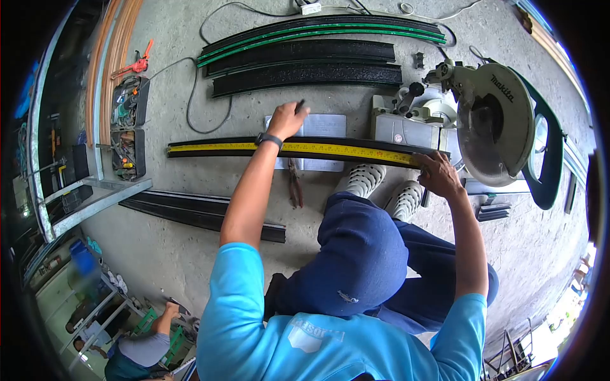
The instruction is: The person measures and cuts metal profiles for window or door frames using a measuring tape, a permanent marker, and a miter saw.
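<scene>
My left hand (287, 122), with a dark watch at the wrist, is closed on a dark pen-like marker (300, 105) above an open notebook (329, 125). A yellow tape measure (343, 150) is stretched along a long black profile strip (311, 140) that lies across the notebook. My right hand (440, 174) is closed around the right end of the tape, where the case is mostly hidden by my fingers. Pliers (295, 185) with reddish-brown handles lie just below the strip.
A Makita mitre saw (495, 120) stands at the right. More black profiles (305, 74), some with green edges (324, 28), lie beyond the notebook. Another profile (203, 213) lies near left, by a metal frame (101, 206). Tool trays (129, 101) stand left. Another person (143, 346) is at lower left.
</scene>
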`<state>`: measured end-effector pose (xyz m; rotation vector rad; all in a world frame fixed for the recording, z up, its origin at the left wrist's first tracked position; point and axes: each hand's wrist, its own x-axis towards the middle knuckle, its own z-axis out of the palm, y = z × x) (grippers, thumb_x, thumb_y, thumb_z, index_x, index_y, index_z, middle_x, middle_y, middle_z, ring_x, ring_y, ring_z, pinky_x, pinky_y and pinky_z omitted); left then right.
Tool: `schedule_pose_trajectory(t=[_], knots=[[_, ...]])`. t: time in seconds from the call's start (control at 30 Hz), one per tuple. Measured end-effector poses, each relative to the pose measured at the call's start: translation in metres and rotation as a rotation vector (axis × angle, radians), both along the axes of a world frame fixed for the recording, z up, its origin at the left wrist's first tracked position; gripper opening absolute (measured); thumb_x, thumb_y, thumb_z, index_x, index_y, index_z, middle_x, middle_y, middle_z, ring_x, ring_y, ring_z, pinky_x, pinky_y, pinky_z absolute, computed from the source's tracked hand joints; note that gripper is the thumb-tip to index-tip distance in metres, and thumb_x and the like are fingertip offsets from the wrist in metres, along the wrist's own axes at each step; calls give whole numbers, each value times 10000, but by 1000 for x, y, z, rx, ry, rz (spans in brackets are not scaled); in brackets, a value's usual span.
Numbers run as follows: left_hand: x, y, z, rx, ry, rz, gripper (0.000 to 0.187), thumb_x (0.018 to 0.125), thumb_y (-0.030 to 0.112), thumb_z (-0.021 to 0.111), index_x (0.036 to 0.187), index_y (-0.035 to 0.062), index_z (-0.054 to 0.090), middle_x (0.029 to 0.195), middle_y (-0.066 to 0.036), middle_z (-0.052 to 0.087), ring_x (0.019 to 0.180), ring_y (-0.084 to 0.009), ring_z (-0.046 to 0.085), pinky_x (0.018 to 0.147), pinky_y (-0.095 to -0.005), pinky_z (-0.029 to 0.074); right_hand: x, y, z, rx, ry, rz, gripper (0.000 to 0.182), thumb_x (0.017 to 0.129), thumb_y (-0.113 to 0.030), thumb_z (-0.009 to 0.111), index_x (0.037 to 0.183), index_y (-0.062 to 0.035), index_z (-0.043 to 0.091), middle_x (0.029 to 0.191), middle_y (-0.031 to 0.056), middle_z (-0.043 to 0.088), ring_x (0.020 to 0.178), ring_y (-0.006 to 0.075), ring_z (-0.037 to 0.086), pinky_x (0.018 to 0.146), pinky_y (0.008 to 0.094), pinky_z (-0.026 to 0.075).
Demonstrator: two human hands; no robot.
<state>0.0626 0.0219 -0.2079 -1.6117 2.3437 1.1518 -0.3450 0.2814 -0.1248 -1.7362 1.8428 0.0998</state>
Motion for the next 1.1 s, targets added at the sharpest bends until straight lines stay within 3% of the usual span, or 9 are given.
schedule_pose_trajectory(t=[0.07,0.23,0.27,0.37,0.47,0.6,0.77,0.97,1.1], knots=[[-17,-14,-35,-2,-66,-19,428,920,410,675,1108,37,767,1009,-241,752,1065,-389,711,957,-477,544,0,-3,2,11,8,-8,700,754,-210,744,1434,-311,609,1182,155,599,1157,388,578,995,484,533],[-52,4,-98,199,-176,-524,500,945,462,641,1210,49,734,1290,-232,694,1117,-429,691,968,-491,539,-4,-5,-6,-8,20,0,693,757,-207,740,1430,-309,612,1177,151,601,1162,386,576,994,485,534],[-57,-3,-101,274,-166,-339,421,966,399,644,1188,52,731,1272,-182,716,1067,-374,718,949,-456,551,-5,-4,-8,-19,22,13,691,758,-207,740,1429,-309,613,1176,149,602,1162,385,576,994,485,534],[-63,-19,-99,74,626,704,308,983,304,645,1145,54,722,1127,-132,750,995,-284,731,914,-407,565,-3,-6,-5,1,-6,-33,682,762,-204,740,1425,-304,617,1172,144,604,1154,377,580,990,483,536],[-54,-23,-48,235,522,561,232,990,254,657,1089,49,705,1004,-93,743,922,-204,716,862,-366,568,-3,-7,-4,30,7,-30,677,759,-203,741,1416,-311,621,1171,144,605,1142,372,589,968,490,545],[-41,11,-33,6,303,95,316,937,338,745,1065,52,703,943,-97,734,908,-251,717,866,-359,541,-7,-8,-14,27,2,-31,666,758,-206,738,1405,-322,625,1159,145,606,1140,381,590,959,491,545],[-47,79,13,-101,263,-251,660,753,391,891,1256,48,637,1250,-159,668,1119,-345,680,957,-417,545,-11,-3,-23,28,12,-36,669,761,-220,741,1411,-317,616,1212,146,616,1204,388,571,1014,511,517],[-32,99,-6,-122,-79,-401,836,715,289,883,1425,99,486,1327,-165,604,1125,-397,654,948,-476,547,-8,-5,-18,12,27,-25,624,776,-218,716,1388,-314,642,1269,160,629,1241,394,577,1062,516,498],[-20,100,-15,-168,-65,-412,810,724,239,862,1428,113,483,1331,-151,608,1119,-396,652,929,-481,549,1,-7,-8,33,27,-59,612,770,-209,719,1364,-341,657,1280,149,632,1246,402,579,1053,529,506]])
